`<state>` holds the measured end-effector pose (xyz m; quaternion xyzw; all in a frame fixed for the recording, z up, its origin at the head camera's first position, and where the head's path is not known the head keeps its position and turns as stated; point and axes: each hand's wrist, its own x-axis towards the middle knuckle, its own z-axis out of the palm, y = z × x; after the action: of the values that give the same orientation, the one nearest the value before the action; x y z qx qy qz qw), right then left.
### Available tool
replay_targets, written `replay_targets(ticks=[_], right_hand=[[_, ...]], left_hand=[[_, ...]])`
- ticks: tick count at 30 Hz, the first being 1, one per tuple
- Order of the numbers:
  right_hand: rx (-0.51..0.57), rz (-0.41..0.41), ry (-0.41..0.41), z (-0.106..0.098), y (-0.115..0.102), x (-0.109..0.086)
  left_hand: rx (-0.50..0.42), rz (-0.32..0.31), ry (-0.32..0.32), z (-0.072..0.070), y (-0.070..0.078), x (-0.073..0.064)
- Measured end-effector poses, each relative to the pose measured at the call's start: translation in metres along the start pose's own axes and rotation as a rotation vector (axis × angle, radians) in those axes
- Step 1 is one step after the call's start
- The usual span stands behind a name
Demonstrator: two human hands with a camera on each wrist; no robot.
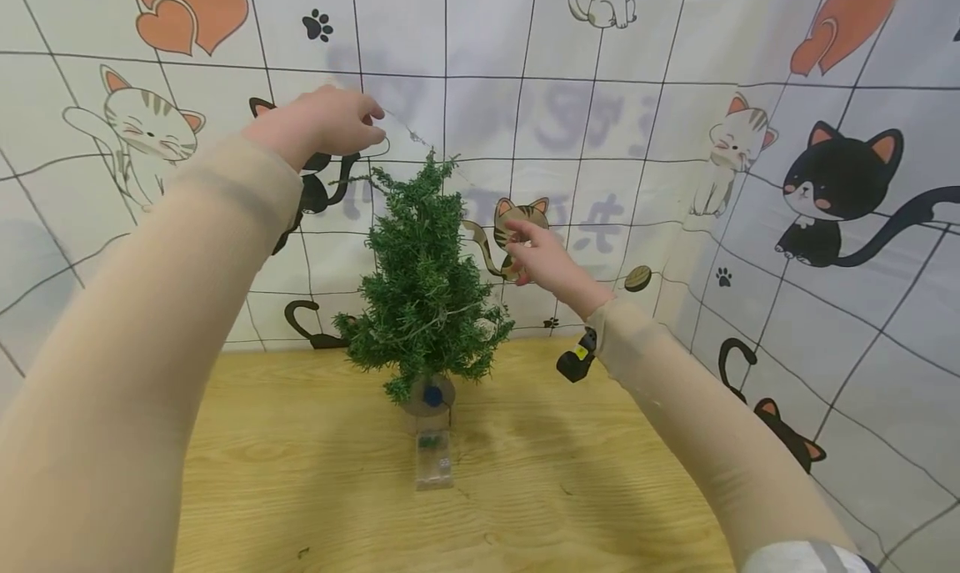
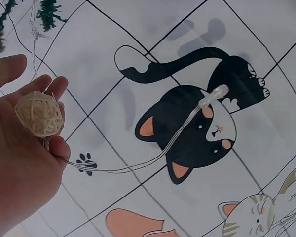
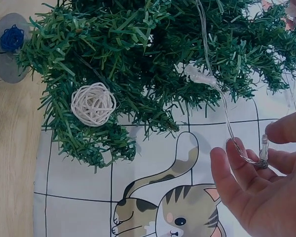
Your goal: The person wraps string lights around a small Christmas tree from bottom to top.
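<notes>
A small green artificial Christmas tree [image 1: 427,256] stands between the hands. String lights with thin clear wire [image 3: 227,116] run across its branches. Raised left of the treetop, my left hand [image 1: 330,118] has its fingers curled about the wire beside a cream wicker ball [image 2: 39,114]. From that hand a loose wire ends in a clear bulb [image 2: 214,95]. To the right of the tree, my right hand [image 1: 543,260] holds the wire at a small bulb [image 3: 264,148] between thumb and fingers. Another white wicker ball [image 3: 93,104] sits among the lower branches.
The tree's round grey base [image 3: 9,64] carries a blue ball [image 1: 432,395]. In front of it, a clear plastic box [image 1: 434,460] lies on the wooden table [image 1: 300,473]. A white cloth with cat drawings [image 1: 480,31] hangs close behind and at the right.
</notes>
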<state>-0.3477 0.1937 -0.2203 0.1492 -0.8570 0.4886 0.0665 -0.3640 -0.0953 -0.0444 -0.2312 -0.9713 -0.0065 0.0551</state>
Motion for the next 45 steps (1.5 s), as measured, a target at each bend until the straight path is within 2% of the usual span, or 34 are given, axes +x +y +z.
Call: replay_targets(ticks=[9, 15, 19, 21, 24, 27, 30, 32, 36, 41, 45], right_hand=[[-0.031, 0.039, -0.018, 0.009, 0.002, 0.007], [-0.033, 0.047, -0.035, 0.015, 0.004, 0.012], [-0.092, 0.035, -0.056, 0.02, 0.004, 0.014], [-0.1, 0.029, -0.071, 0.024, 0.004, 0.016], [-0.125, 0.016, -0.092, 0.031, 0.002, 0.017], [-0.148, 0.009, -0.116, 0.037, 0.002, 0.019], [-0.159, 0.011, -0.137, 0.043, 0.004, 0.021], [-0.158, 0.008, -0.146, 0.045, 0.007, 0.022], [-0.141, 0.007, -0.16, 0.047, 0.012, 0.023], [-0.162, 0.014, -0.19, 0.049, 0.015, 0.026], [-0.122, 0.04, -0.203, 0.049, 0.015, 0.027]], left_hand=[[-0.115, -0.045, -0.162, 0.01, -0.014, 0.007], [-0.156, -0.083, -0.219, 0.023, -0.026, 0.011], [-0.15, -0.08, -0.227, 0.034, -0.038, 0.008], [-0.099, -0.018, -0.211, 0.04, -0.045, 0.005], [-0.038, 0.024, -0.182, 0.05, -0.055, -0.001], [-0.041, -0.015, -0.181, 0.06, -0.064, -0.006], [-0.125, -0.109, -0.207, 0.067, -0.073, -0.01], [-0.168, -0.14, -0.217, 0.072, -0.077, -0.011], [-0.179, -0.153, -0.229, 0.077, -0.083, -0.013], [-0.157, -0.157, -0.207, 0.083, -0.09, -0.014], [-0.16, -0.165, -0.2, 0.087, -0.096, -0.015]])
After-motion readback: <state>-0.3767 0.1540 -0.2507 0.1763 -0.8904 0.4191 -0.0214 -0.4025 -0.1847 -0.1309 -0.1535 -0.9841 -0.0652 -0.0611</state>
